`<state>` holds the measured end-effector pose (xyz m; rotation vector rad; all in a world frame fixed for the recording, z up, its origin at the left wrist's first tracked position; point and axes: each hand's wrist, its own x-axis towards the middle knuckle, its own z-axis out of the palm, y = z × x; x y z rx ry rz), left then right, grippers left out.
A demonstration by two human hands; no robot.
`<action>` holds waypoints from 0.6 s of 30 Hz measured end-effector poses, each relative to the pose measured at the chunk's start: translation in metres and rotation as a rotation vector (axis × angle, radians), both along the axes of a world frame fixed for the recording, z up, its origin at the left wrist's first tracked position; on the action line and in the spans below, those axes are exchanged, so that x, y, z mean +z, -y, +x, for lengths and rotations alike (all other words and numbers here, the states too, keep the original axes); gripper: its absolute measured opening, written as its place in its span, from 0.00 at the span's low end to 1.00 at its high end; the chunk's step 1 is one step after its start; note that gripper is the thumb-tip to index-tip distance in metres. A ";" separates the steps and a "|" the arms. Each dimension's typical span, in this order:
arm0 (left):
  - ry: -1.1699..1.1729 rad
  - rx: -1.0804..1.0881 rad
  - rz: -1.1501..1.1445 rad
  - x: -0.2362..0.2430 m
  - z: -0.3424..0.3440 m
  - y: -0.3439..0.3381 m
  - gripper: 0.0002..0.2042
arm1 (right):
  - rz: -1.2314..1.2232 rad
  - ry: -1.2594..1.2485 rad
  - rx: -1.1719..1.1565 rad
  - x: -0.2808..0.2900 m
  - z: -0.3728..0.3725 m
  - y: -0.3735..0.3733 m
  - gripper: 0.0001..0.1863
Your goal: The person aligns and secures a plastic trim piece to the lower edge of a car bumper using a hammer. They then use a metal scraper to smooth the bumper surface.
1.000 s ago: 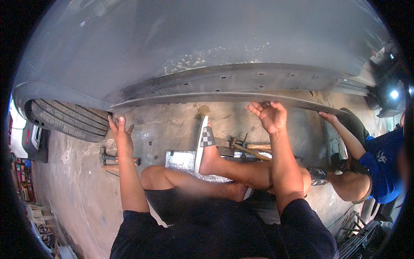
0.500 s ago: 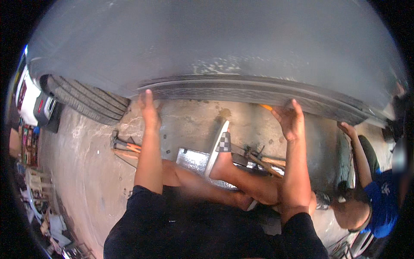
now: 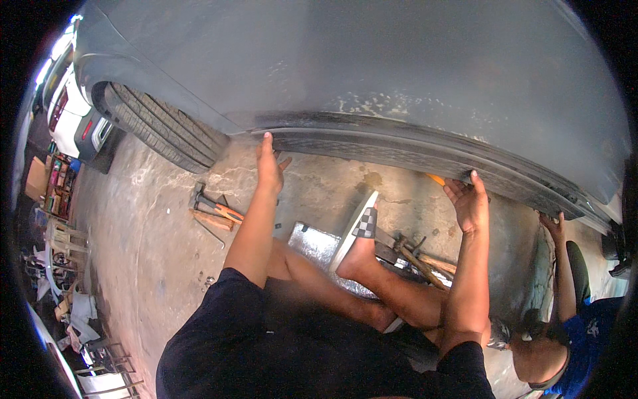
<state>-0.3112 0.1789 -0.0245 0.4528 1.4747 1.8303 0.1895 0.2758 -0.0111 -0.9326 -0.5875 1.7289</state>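
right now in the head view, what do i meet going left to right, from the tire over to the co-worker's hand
Tire, left hand, checkered sandal, right hand, co-worker's hand.

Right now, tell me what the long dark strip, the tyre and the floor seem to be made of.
The long dark strip: probably plastic, satin, going by its smooth moulded-looking ridges, though painted metal is possible. The tyre: rubber, matt and dusty-looking, with long tread grooves. The floor: apparently bare concrete, dull, with cracks and stains.

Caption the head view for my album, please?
Left hand, right hand and a helper's hand at a long dark strip along a gray car.
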 end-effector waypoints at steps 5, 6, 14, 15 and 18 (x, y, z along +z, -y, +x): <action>0.042 -0.012 0.082 0.006 0.005 -0.008 0.41 | -0.010 0.019 -0.008 -0.009 -0.002 -0.004 0.45; 0.014 0.031 0.077 0.004 0.005 -0.006 0.41 | 0.003 0.007 -0.009 -0.010 -0.004 -0.003 0.44; -0.212 0.124 0.105 -0.003 0.021 -0.011 0.46 | 0.007 0.080 -0.078 -0.005 -0.008 -0.001 0.40; -0.253 0.130 0.120 -0.009 0.015 -0.013 0.46 | 0.006 0.075 -0.079 -0.004 -0.010 0.000 0.40; -0.281 0.138 0.140 -0.021 0.008 -0.018 0.44 | -0.018 0.105 -0.083 -0.002 -0.016 0.002 0.40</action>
